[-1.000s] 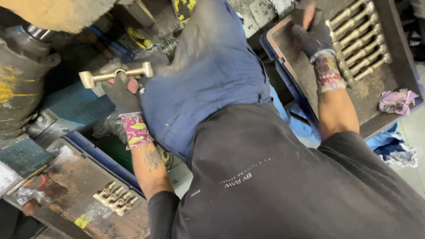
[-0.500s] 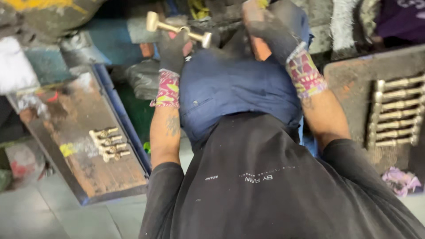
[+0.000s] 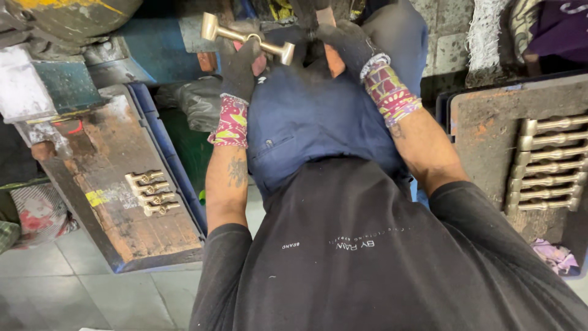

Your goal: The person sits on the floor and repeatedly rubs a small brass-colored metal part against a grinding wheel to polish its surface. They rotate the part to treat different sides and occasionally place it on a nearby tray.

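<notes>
Nearest the camera, a black shirt (image 3: 367, 263) fills the lower picture, with a blue apron (image 3: 306, 122) over the lap above it. At nine o'clock a rusty tray (image 3: 104, 153) carries a short row of brass fittings (image 3: 150, 192); at three o'clock a second tray (image 3: 490, 135) holds a longer row of brass rods (image 3: 548, 165). Farther out, at eleven o'clock, the gloved left hand (image 3: 239, 61) is closed around a brass T-shaped fitting (image 3: 247, 38), lifted before a machine. At twelve o'clock the gloved right hand (image 3: 346, 40) is curled around a dark part (image 3: 306, 18), which cannot be made out clearly.
</notes>
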